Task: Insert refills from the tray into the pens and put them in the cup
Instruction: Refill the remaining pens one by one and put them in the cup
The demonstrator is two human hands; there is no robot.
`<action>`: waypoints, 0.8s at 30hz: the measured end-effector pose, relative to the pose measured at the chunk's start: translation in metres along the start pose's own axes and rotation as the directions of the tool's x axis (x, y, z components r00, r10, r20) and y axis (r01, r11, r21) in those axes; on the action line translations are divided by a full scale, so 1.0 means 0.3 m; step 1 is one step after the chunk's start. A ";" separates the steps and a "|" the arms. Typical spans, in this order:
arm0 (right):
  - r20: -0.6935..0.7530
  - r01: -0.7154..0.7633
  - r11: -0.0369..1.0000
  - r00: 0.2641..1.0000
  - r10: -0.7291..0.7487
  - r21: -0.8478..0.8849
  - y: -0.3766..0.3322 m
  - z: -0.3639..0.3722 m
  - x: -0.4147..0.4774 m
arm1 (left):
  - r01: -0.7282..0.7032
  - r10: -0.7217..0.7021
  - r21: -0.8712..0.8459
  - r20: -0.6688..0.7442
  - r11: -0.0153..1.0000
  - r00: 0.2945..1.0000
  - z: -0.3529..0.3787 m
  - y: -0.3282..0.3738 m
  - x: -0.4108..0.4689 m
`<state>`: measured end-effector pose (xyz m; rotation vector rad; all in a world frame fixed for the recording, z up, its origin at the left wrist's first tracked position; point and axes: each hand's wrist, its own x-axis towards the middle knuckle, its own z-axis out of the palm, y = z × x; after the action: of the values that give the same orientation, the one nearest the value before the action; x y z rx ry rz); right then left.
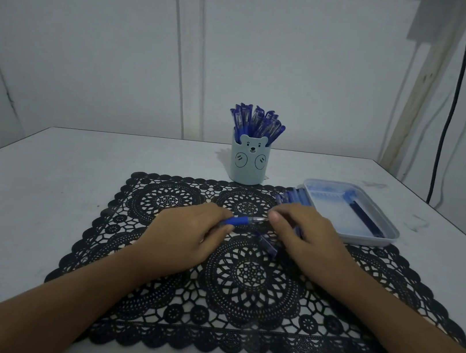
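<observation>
Mat (231, 342), left hand (186, 236), right hand (307, 238) gripping pen (241, 221), cup (248, 163), tray (367, 240) behind

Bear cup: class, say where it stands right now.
In the head view the bear cup stands centre, at the far edge of the black lace mat, left of the tray, holding blue pens.

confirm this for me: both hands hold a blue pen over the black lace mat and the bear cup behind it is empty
One thing is off: the bear cup is not empty; the head view shows it packed with blue pens. The rest holds: the left hand and right hand hold a blue pen over the black lace mat.
</observation>
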<state>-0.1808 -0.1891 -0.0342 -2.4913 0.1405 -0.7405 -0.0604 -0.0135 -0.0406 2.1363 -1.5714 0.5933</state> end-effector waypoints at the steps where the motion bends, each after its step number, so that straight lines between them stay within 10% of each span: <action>1: 0.031 -0.010 0.999 0.999 0.009 0.038 -0.010 -0.003 -0.001 | -0.029 0.029 0.009 0.010 1.000 1.000 0.000 0.004 0.000; 17: 0.031 0.351 0.932 0.936 -0.350 -0.092 0.007 0.013 0.006 | 0.006 0.038 -0.216 0.203 0.976 0.979 -0.001 0.004 0.007; 24: 0.125 0.041 0.986 0.990 -0.061 0.160 -0.016 0.001 -0.011 | -0.086 0.085 0.020 0.044 0.996 0.995 -0.024 0.043 -0.006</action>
<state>-0.1837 -0.1841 -0.0336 -2.3907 -0.0278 -0.5847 -0.0739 -0.0117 -0.0347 2.1199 -1.6941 0.5981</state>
